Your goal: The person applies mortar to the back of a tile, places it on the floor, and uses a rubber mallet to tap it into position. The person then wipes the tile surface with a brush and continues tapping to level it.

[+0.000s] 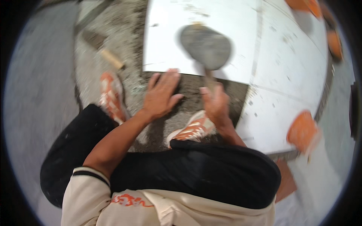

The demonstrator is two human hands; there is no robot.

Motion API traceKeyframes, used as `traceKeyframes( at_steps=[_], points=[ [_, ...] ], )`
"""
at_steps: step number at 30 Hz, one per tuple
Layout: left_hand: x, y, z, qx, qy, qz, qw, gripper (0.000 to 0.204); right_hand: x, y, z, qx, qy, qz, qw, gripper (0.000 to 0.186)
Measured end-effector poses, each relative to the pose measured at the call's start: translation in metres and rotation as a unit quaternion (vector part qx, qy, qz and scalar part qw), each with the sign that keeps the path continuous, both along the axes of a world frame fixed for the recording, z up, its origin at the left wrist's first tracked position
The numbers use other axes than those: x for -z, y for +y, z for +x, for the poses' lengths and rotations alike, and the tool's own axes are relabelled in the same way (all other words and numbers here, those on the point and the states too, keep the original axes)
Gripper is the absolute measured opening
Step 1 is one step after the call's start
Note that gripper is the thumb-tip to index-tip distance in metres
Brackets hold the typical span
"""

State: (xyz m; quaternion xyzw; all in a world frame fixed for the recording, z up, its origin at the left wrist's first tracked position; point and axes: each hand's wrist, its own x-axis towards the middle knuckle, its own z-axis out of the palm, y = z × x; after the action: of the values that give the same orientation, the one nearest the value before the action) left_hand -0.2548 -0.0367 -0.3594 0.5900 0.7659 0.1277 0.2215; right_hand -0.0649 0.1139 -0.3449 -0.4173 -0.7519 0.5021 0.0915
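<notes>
My right hand [217, 103] is closed round the handle of a mallet [206, 47]. Its broad dark-grey head, smeared by motion, is over a large white tile [162, 49]. My left hand [161, 95] lies with fingers apart, the fingertips at the tile's near edge, and holds nothing. Between the tile and my feet shows a strip of dark, damp-looking mortar [192, 88]. Whether the mallet touches the tile, I cannot tell.
More white tiles [290, 52] with bits of debris adjoin on the right. An orange object [302, 132], blurred, is by their near right corner; others lie far right. A short wooden piece [112, 59] rests on rough ground at left. My shoes [194, 126] stand close to the mortar.
</notes>
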Motion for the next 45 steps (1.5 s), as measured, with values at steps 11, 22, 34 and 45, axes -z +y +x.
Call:
traceKeyframes(
  at_steps=[11, 22, 34, 45],
  points=[
    [0.009, 0.130, 0.051, 0.232, 0.028, 0.089, 0.968, 0.072, -0.004, -0.014, 0.048, 0.023, 0.131, -0.010, 0.991, 0.050],
    [0.024, 0.199, 0.137, 0.335, 0.061, 0.126, 0.932, 0.065, -0.007, -0.002, 0.067, 0.078, 0.222, 0.074, 0.969, 0.047],
    [0.038, 0.187, -0.011, 0.052, -0.037, 0.218, 0.974, 0.062, -0.001, -0.003, 0.070, 0.113, 0.174, -0.039, 0.977, 0.042],
    [0.036, 0.220, -0.052, -0.063, 0.098, 0.127, 0.985, 0.070, 0.003, 0.016, 0.056, 0.201, 0.093, -0.046, 0.974, 0.034]
  ],
)
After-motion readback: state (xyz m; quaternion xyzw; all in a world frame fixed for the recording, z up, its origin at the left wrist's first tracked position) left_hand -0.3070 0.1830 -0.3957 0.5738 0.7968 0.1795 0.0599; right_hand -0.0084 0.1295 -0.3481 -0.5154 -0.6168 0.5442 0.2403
